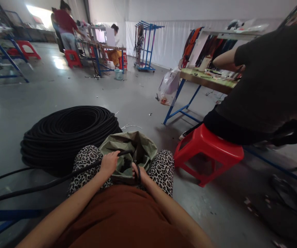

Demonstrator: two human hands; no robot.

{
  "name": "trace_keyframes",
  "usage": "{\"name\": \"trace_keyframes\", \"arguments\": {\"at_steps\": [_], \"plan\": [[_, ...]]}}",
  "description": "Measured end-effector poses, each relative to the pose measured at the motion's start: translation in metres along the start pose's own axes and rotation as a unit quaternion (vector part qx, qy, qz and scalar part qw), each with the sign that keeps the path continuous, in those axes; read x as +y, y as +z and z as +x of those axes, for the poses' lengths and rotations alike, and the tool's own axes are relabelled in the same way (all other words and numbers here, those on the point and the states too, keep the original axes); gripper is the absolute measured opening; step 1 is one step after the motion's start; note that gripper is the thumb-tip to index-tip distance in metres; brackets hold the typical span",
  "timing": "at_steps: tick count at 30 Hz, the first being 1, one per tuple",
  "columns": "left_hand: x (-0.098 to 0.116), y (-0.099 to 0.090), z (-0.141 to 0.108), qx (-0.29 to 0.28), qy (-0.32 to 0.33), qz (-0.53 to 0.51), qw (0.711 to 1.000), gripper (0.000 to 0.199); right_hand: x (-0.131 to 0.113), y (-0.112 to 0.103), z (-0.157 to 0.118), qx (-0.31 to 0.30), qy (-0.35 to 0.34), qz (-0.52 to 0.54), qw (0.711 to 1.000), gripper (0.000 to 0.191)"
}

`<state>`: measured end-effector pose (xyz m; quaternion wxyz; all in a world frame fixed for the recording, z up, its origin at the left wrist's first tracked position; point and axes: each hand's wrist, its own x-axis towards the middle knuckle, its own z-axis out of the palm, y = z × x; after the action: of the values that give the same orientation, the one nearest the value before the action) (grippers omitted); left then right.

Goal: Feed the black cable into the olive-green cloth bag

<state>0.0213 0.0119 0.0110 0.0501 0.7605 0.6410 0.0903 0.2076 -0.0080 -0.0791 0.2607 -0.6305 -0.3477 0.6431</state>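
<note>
My left hand (109,163) is closed around a thick black cord (86,167). The cord runs off to the left edge, and its short front end sticks out past my fingers over an open olive-green sack (148,146). My right hand (142,175) grips black-handled scissors (138,172) just below that end. The blades are small and partly hidden, and I cannot see whether they touch the cord. The sack stands between my knees, its mouth folded outward; dark pieces inside are hard to make out.
A large coil of black cord (68,132) lies on the floor at front left. On a red stool (207,148) to the right, a person in dark clothes (272,79) sits at a workbench (207,81). A blue rack (148,48) and other workers are farther back.
</note>
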Motion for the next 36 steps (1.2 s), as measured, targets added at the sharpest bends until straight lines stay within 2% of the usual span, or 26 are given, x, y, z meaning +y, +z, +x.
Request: {"name": "trace_keyframes", "arguments": {"at_steps": [4,8,22,29,36], "plan": [[-0.0008,-0.0037,0.0008,0.006,-0.010,-0.013,1.000,0.037,0.0034,-0.0001,-0.0006,-0.028,-0.034,-0.029,0.999,0.043],[-0.0006,-0.0041,0.0005,0.002,-0.011,-0.013,1.000,0.037,0.0045,-0.0012,-0.0010,-0.030,-0.052,-0.034,0.998,0.043],[0.0002,0.0022,-0.0054,-0.017,0.017,-0.001,1.000,0.035,0.0029,-0.0010,-0.0012,-0.046,-0.055,-0.030,0.997,0.041],[0.0000,0.0038,-0.0066,-0.016,0.026,-0.001,1.000,0.034,0.0061,0.0002,0.0036,-0.054,-0.030,-0.010,0.998,0.043],[-0.0021,0.0037,-0.0062,-0.048,0.036,0.011,0.998,0.037,0.0074,-0.0007,0.0047,-0.065,-0.030,-0.007,0.997,0.045]]}}
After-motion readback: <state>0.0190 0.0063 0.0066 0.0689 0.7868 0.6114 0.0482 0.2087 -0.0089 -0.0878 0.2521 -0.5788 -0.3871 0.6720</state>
